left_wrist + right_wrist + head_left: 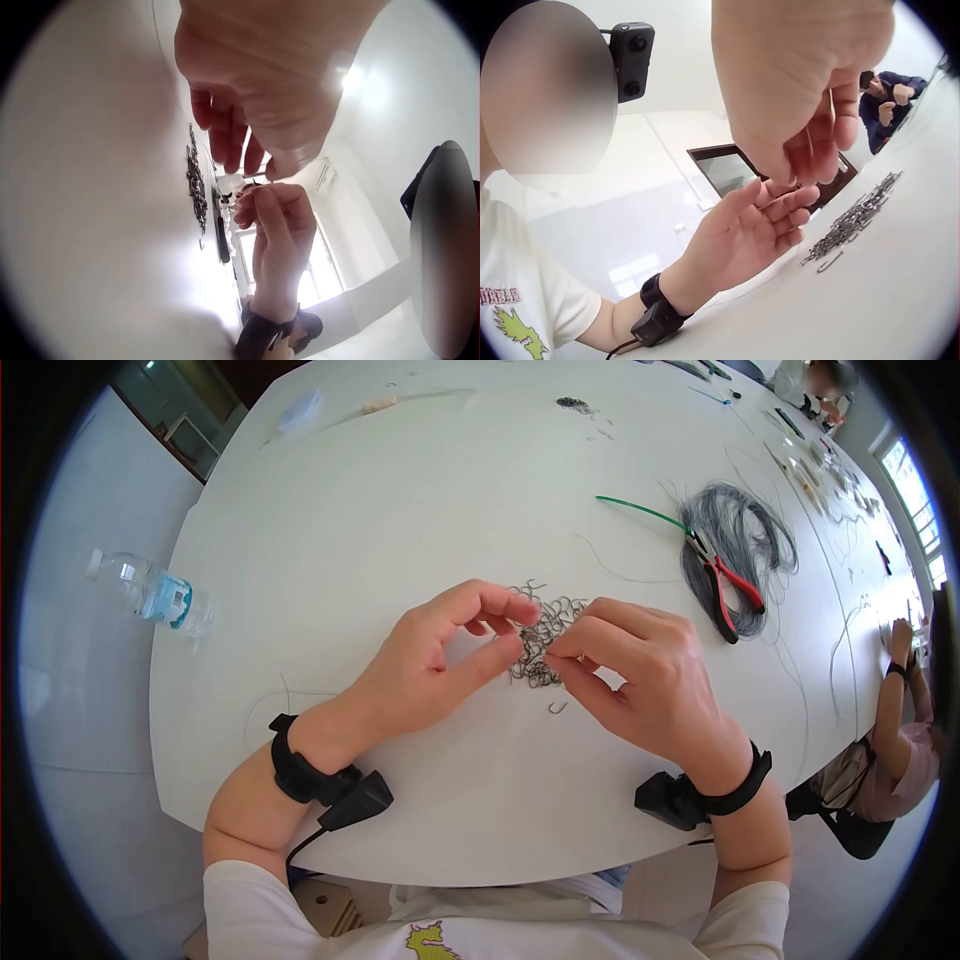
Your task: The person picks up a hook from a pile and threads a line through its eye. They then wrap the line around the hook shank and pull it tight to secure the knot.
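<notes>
We see a pile of small metal hooks [540,632] on the white table [420,500], directly in front of the seated person and partly hidden by the hands over it. A single hook [557,711] lies apart, just beside the pile on the side nearer the person. At the left edge of the pile we find the left hand [425,655], its fingers gently bent and the thumb held away from them, with a gap between; we make out nothing in its grasp. At the right edge of the pile is the right hand [660,670], with thumb and forefinger pressed together at the tips in a pinch; whatever may sit between them is too small for us to tell. The two hands nearly meet above the pile. Each wrist wears a black strap with a small device, both nearer the person than the pile. To the right of the pile and farther off, we see pliers [738,597] with red and black handles lying on a loose bundle of grey strands [735,515], and a thin green strip [640,509] reaching toward them. Well left of the pile is a clear bottle [172,600] with a blue label. Far beyond the pile lies a smaller dark heap [574,404], and well to its right sits another person [905,760].
</notes>
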